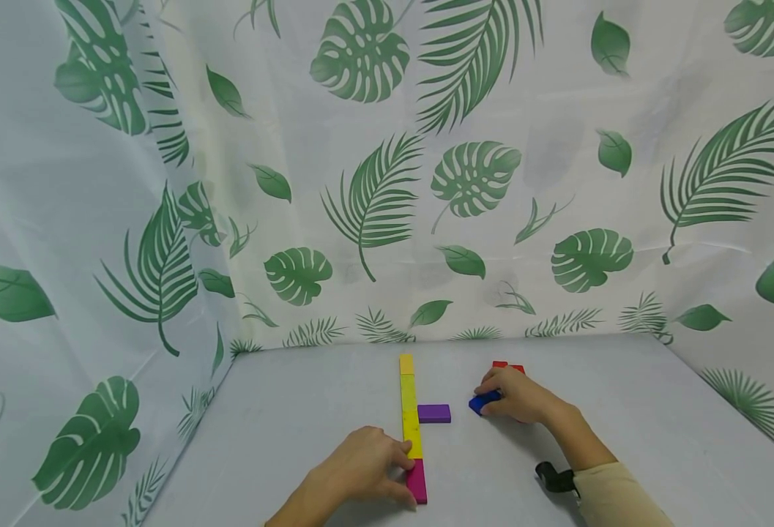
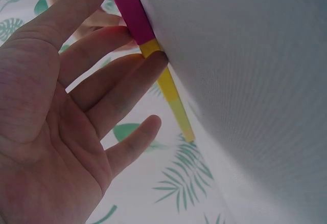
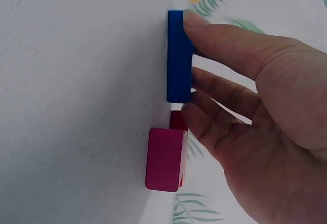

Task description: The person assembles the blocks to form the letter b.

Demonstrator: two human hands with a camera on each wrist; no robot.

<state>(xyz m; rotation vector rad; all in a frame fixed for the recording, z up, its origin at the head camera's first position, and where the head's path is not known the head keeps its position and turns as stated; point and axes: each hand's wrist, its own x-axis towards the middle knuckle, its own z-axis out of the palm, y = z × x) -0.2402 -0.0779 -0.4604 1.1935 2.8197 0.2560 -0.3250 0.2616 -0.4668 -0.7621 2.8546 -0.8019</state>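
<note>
A straight row of flat blocks lies on the grey table (image 1: 294, 410): orange (image 1: 406, 364), yellow-green (image 1: 408, 391), yellow (image 1: 412, 435) and magenta (image 1: 417, 481). My left hand (image 1: 400, 476) rests against the row's left side with straight fingers; in the left wrist view the fingertips (image 2: 153, 63) touch the magenta block (image 2: 130, 9) and the yellow block (image 2: 166, 81). A purple block (image 1: 434, 413) lies just right of the row. My right hand (image 1: 500, 395) pinches a blue block (image 1: 479, 404) (image 3: 179, 55) between thumb and fingers on the table. A red block (image 1: 508, 366) peeks out behind that hand.
In the right wrist view a second magenta block (image 3: 164, 158) lies beside the blue one, over a red piece (image 3: 178, 121). A leaf-print curtain (image 1: 387, 183) closes off the back and both sides. The table's left half (image 1: 281, 439) holds no blocks.
</note>
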